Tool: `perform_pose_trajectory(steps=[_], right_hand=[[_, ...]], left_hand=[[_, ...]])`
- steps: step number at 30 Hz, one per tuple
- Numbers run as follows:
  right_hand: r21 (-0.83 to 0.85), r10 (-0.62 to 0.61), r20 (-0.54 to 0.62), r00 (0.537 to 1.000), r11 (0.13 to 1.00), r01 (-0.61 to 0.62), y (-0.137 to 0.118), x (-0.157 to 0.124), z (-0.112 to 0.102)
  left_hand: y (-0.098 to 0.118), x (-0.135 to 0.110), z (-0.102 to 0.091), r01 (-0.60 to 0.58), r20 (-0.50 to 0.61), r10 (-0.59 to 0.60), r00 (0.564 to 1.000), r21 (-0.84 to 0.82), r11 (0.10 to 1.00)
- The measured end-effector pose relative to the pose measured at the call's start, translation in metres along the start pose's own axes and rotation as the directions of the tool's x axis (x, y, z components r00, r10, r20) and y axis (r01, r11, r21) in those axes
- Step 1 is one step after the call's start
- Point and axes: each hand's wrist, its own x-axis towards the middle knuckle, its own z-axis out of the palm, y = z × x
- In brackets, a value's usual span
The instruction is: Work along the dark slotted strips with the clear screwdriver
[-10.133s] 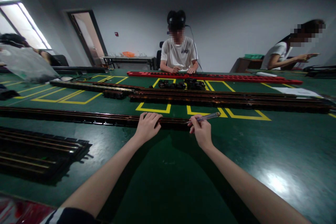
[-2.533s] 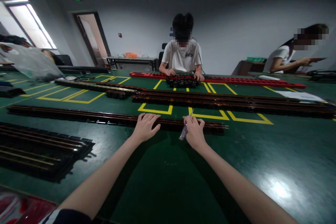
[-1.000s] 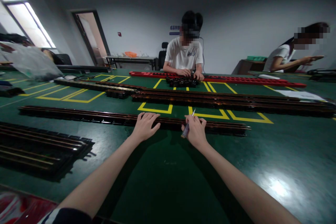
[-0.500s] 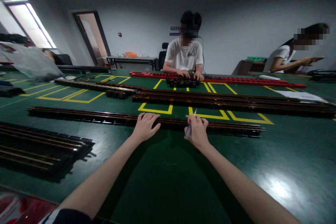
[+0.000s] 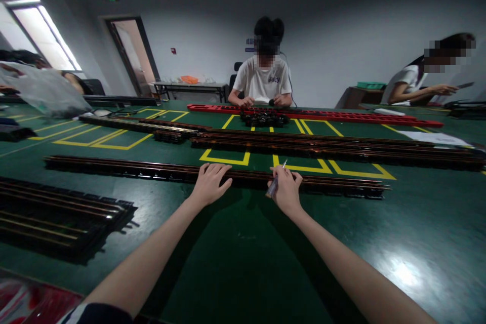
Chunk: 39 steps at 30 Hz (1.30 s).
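A long dark rail with copper strips (image 5: 125, 168) lies across the green table (image 5: 243, 243) in front of me. My left hand (image 5: 209, 183) rests on it with fingers stretched flat over the top. My right hand (image 5: 285, 190) presses on the rail a little to the right, fingers closed round a small clear-handled screwdriver (image 5: 276, 183) whose tip points up and away from me.
More long dark rails (image 5: 334, 147) lie farther back over yellow floor-tape boxes (image 5: 224, 159). A stack of rails (image 5: 56, 217) sits at my near left. A person in a white shirt (image 5: 264, 81) works on a red rail (image 5: 315, 114) opposite; another person (image 5: 413, 81) sits far right.
The rail under my hands has slid to the right; its right end now reaches much farther out. My right hand turned the screwdriver from lying sideways to pointing up.
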Motion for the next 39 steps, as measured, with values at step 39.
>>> perform_pose_trajectory(steps=[39], right_hand=[[-0.042,-0.125,0.052,0.991,0.991,0.127,-0.003,-0.003,-0.007]], left_hand=[[0.002,0.0,-0.001,-0.022,0.004,0.022,1.0,-0.006,1.0]])
